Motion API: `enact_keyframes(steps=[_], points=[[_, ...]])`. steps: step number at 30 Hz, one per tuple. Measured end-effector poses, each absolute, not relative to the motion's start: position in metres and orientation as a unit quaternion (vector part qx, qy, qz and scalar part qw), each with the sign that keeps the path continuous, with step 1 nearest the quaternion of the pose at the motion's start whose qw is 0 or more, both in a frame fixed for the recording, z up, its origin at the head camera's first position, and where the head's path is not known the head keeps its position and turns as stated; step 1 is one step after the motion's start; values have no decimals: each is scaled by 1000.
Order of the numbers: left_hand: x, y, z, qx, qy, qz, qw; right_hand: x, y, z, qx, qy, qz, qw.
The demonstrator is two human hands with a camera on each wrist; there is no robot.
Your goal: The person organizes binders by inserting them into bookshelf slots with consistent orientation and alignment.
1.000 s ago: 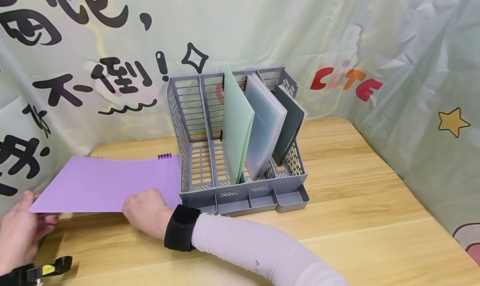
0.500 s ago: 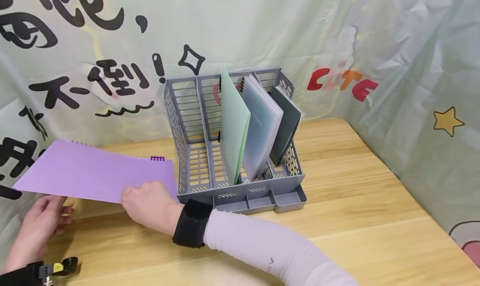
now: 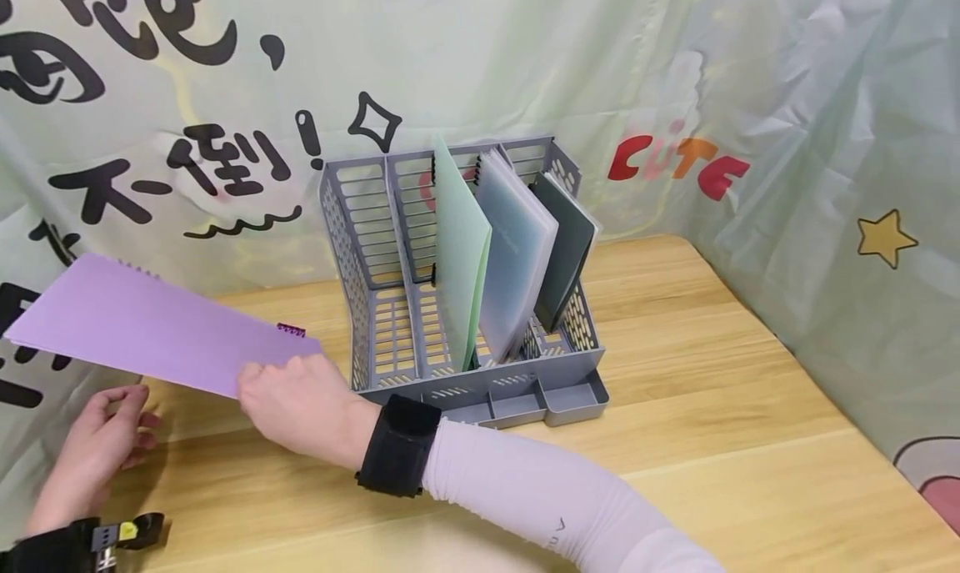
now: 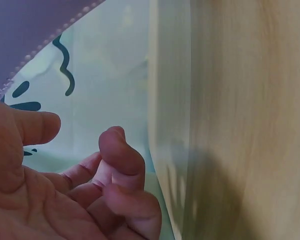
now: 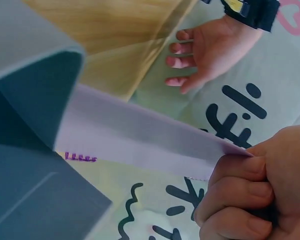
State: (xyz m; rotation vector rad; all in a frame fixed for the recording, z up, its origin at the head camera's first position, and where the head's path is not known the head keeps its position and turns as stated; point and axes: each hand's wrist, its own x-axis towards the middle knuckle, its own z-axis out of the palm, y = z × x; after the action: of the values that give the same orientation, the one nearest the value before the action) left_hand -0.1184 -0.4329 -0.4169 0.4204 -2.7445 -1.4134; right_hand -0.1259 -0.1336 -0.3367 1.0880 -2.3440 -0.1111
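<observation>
A purple ring-bound notebook [image 3: 165, 319] is raised at a tilt above the left side of the table, its binding rings along the far edge. My right hand [image 3: 303, 406] pinches its near edge; in the right wrist view the fingers of that hand [image 5: 240, 195] are curled against the cover. Below the notebook's left end is my left hand [image 3: 105, 435], apart from it, its fingers loosely bent. The left wrist view shows this hand [image 4: 65, 190] holding nothing, with part of the purple cover [image 4: 30, 30] above.
Just right of the notebook stands a grey slotted file rack [image 3: 480, 381] with small front trays. Upright in it are a green notebook [image 3: 461, 256], a translucent bluish one [image 3: 513, 256] and a dark one [image 3: 566, 256]. A printed cloth [image 3: 480, 56] hangs behind the wooden table [image 3: 712, 389].
My left hand has let go of the purple notebook and sits below it. The notebook's left end has risen and shifted left, its right end drawn away from the rack, still in my right hand.
</observation>
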Motion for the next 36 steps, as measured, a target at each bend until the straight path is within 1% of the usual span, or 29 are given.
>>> enact_keyframes(steps=[7, 11, 15, 23, 29, 36], points=[[-125, -430, -412, 106, -906, -410, -12, -122, -129, -328, 393, -881, -22, 263], [-130, -426, -408, 88, -913, -397, -21, -120, -125, -324, 394, -877, -15, 275], [-135, -420, -408, 87, -917, -388, -20, -118, -121, -321, 393, -873, -11, 290], [-139, -412, -410, 93, -915, -393, -10, -115, -114, -316, 396, -879, 0, 266], [-145, -405, -409, 77, -918, -388, -13, -114, -108, -314, 396, -873, 10, 284], [-151, -395, -408, 62, -919, -390, -2, -113, -100, -308, 390, -872, 11, 294]])
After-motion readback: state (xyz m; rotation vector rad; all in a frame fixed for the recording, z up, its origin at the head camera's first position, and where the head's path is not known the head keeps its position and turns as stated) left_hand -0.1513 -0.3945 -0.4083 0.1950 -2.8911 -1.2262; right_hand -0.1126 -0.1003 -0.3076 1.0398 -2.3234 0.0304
